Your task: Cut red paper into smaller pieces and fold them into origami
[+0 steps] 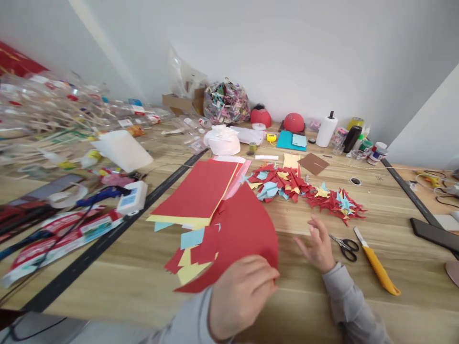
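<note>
A large sheet of red paper (247, 234) bends upward in front of me, and my left hand (244, 294) pinches its near right corner. To the right, my right hand (317, 243) hovers over the table with its fingers apart and nothing in them. Just beyond that hand lie small black scissors (347, 248) and a yellow-handled knife (378, 267). Left of the bent sheet is a stack of coloured paper (197, 188), red on top. Small cut pieces in red, light blue (192, 239) and yellow lie against the bent sheet's left side.
A long heap of folded paper pieces (297, 186) stretches across the middle. Plastic bottles (46, 95), sticks and tools crowd the left. Along the wall stand a bag of colourful bits (226, 102), red domes (294, 122) and paint jars (378, 152). A black phone (433, 234) lies at right.
</note>
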